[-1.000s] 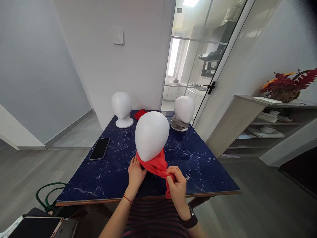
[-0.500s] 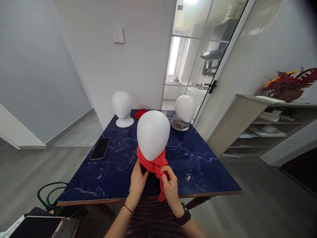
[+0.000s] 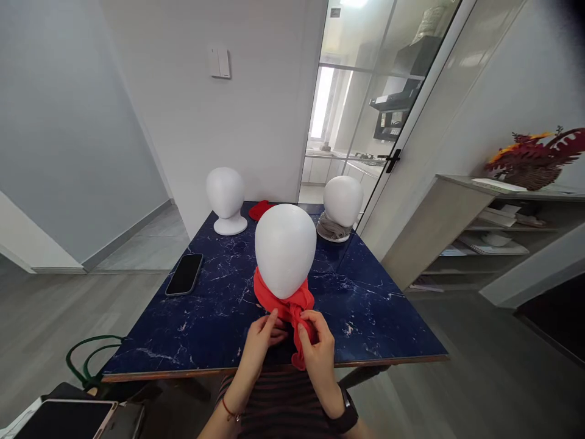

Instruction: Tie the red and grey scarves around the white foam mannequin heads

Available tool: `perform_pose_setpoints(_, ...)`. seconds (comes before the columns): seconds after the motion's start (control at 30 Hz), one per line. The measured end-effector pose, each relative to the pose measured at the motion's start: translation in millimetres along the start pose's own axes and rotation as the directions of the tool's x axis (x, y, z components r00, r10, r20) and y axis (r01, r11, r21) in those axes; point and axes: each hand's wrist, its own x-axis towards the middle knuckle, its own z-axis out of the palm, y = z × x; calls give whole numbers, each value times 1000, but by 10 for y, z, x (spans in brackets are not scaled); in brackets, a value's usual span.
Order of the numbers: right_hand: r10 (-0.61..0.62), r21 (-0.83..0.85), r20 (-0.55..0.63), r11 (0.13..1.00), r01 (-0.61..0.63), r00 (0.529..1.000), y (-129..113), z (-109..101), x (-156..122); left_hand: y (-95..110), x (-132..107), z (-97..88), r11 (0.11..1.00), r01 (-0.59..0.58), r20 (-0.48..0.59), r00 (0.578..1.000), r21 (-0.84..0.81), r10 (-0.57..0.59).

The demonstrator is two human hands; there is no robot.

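A white foam mannequin head (image 3: 285,249) stands near the front edge of the dark blue marble table (image 3: 219,305). A red scarf (image 3: 286,302) is wrapped around its neck, with a loose end hanging down in front. My left hand (image 3: 264,336) pinches the scarf just under the head, fingers closed on the fabric. My right hand (image 3: 317,349) grips the hanging red end right beside it. Both hands meet at the knot area below the head.
Two more white foam heads stand at the back: one bare (image 3: 224,199) on the left, one with a grey scarf (image 3: 340,207) on the right. A red cloth (image 3: 259,209) lies between them. A black phone (image 3: 184,274) lies on the table's left side. Shelving (image 3: 493,231) stands to the right.
My left hand has moved from the side of the head's base to the front, joining my right hand at the scarf's hanging end. The scarf now sits tighter around the neck.
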Motion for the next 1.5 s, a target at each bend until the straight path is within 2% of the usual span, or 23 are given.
perform_pose_setpoints(0.03,-1,-8,19,1000,1,1000,-24,-8,-31,27,-28,50,990,106,125,988,-96,-94)
perform_pose_setpoints(0.07,7,-12,41,1000,-7,999,-46,-18,-54,48,-47,100,970,181,227,964,-162,-141)
perform_pose_setpoints(0.13,36,-13,64,999,-35,997,-69,-54,-55,64,-55,193,943,238,334,930,-233,-153)
perform_pose_setpoints(0.17,49,-14,44,999,-49,998,-63,-81,-24,61,-46,230,937,244,348,926,-250,-148)
perform_pose_setpoints(0.23,88,-29,-68,995,-90,994,-6,-146,112,39,-16,280,929,249,338,929,-273,-150)
perform_pose_setpoints(0.3,163,-22,-191,985,-170,968,106,-204,332,11,14,303,926,250,311,937,-284,-158)
perform_pose_setpoints(0.33,225,6,-211,974,-229,951,173,-221,458,-2,26,307,927,246,295,942,-284,-159)
perform_pose_setpoints(0.37,297,59,-175,955,-291,939,242,-225,584,-15,37,307,930,237,281,947,-279,-157)
perform_pose_setpoints(0.43,429,174,7,889,-423,903,359,-194,801,-44,55,306,942,207,265,955,-263,-136)
perform_pose_setpoints(0.5,466,229,171,838,-495,868,434,-121,942,-75,76,307,954,162,256,962,-250,-96)
perform_pose_setpoints(0.53,460,238,213,831,-502,862,456,-78,983,-90,88,308,958,142,254,964,-247,-77)
perform_pose_setpoints(0.7,425,298,198,832,-468,883,554,91,1035,-159,142,303,964,108,259,965,-244,-43)
perform_pose_setpoints(0.87,383,391,138,826,-406,913,748,131,1031,-199,175,251,971,49,202,979,-232,-1)
perform_pose_setpoints(1.0,248,328,162,899,-290,955,857,130,1002,-202,210,220,975,31,184,983,-221,10)
perform_pose_setpoints(1.1,158,186,156,965,-187,975,894,127,978,-223,248,211,983,34,178,984,-180,-2)
perform_pose_setpoints(1.2,70,38,171,996,-78,983,904,118,964,-246,243,202,999,7,143,990,-35,-2)
perform_pose_setpoints(1.27,12,-40,184,999,-4,983,901,110,963,-230,180,194,986,-105,73,993,130,96)
perform_pose_setpoints(1.37,-21,-111,190,993,43,982,890,107,970,-143,-3,190,872,-284,-6,950,399,313)
perform_pose_setpoints(1.5,-8,-105,174,994,27,985,870,115,969,-20,-198,202,733,-319,-19,911,601,412)
